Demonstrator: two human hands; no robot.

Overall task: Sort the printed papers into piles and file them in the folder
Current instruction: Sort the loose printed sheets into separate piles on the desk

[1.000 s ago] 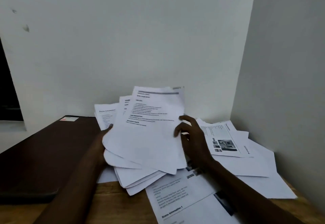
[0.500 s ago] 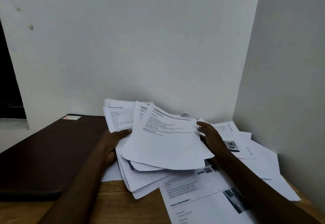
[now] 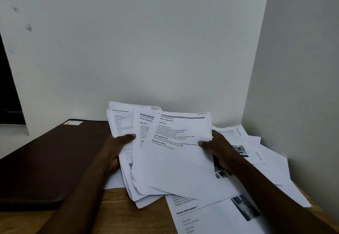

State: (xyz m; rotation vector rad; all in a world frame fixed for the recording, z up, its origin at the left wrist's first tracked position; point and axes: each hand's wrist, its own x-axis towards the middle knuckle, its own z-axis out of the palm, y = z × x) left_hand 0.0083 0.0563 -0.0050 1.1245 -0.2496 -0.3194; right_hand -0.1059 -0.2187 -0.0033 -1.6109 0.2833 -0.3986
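Left hand (image 3: 117, 147) pinches the fanned stack (image 3: 145, 160), right hand (image 3: 218, 147) pinches the top sheet (image 3: 176, 151) — loose grip, sheets may slide onto the bench (image 3: 113, 202).

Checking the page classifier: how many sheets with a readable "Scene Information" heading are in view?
2. One "Scene Information" sheet is at the back left of the fanned stack, behind the left hand; the other lies on the table at the front. Overlapped sheets may hide more.

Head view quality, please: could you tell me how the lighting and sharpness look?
Head view: dim, even light, no glare; headings on the top sheet are legible, body text too soft to read; the dark folder loses detail; both forearms are underexposed; the wall corner leans, wide-angle distortion.
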